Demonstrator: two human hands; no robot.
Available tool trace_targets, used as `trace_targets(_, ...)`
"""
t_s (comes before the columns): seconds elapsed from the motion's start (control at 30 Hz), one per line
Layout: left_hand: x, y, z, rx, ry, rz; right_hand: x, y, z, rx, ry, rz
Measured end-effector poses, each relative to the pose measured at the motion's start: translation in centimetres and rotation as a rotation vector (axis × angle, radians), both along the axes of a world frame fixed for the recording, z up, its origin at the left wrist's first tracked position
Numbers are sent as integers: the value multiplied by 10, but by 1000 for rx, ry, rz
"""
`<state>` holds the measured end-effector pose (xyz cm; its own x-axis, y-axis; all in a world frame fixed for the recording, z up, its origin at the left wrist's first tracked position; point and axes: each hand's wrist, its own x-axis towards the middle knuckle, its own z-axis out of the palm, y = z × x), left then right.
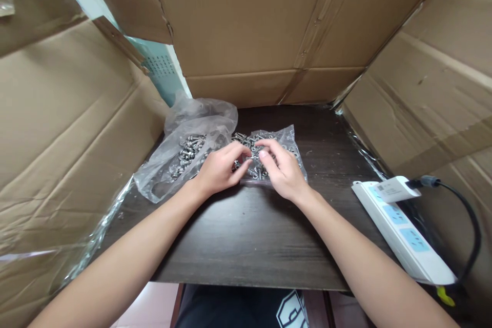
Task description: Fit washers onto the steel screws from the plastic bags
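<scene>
Over the plastic bags, my left hand (pixel 221 168) pinches a small metal bolt (pixel 252 157) between thumb and forefinger. The bolt's other end meets the thumb of my right hand (pixel 283 168), whose fingers are curled around that end. Fine detail of the bolt is too small to tell. Beneath my right hand lies a flat clear bag (pixel 287 137) with loose bolts, nuts and washers on it. To the left, a crumpled clear plastic bag (pixel 154 179) holds many metal bolts (pixel 191 148); my left hand partly covers its right side.
The dark wooden tabletop (pixel 249 236) is enclosed by cardboard walls (pixel 246 20) at the back and both sides. A white power strip (pixel 403 230) with a plugged-in adapter (pixel 395 189) and a black cable (pixel 474 220) lies along the right edge.
</scene>
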<state>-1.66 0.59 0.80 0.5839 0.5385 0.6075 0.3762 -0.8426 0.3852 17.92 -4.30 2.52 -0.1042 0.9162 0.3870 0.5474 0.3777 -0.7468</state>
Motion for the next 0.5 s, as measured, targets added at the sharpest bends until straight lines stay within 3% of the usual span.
trace_targets(0.13, 1, 1, -1, 29, -3, -13, -1, 0, -1, -9, 78, 71)
trace_targets(0.5, 2, -1, 1, 65, -29, -51, -2, -2, -1, -63, 104, 76)
